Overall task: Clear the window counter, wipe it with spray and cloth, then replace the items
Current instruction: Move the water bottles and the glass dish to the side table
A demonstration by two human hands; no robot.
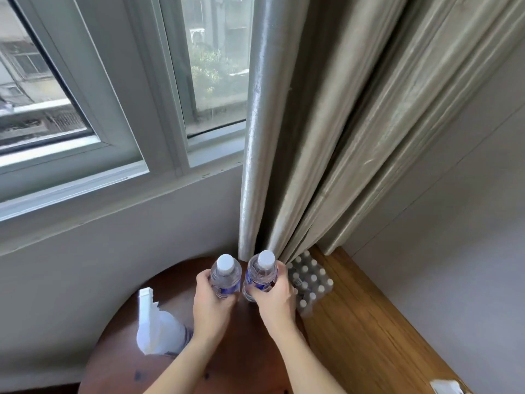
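Observation:
Two clear water bottles with white caps and blue labels stand upright side by side over the round dark wooden counter (119,362) below the window. My left hand (210,302) grips the left bottle (225,275) around its body. My right hand (274,298) grips the right bottle (262,273) the same way. A white spray bottle (157,327) stands on the counter to the left of my left forearm. I cannot tell whether the bottles' bases touch the wood. No cloth is in view.
A shrink-wrapped pack of small bottles (311,280) lies on the light wood floor (369,322) right of the counter, at the foot of the grey curtain (326,137). The window frame (119,177) and white wall rise behind. A white object (446,386) shows at the bottom right.

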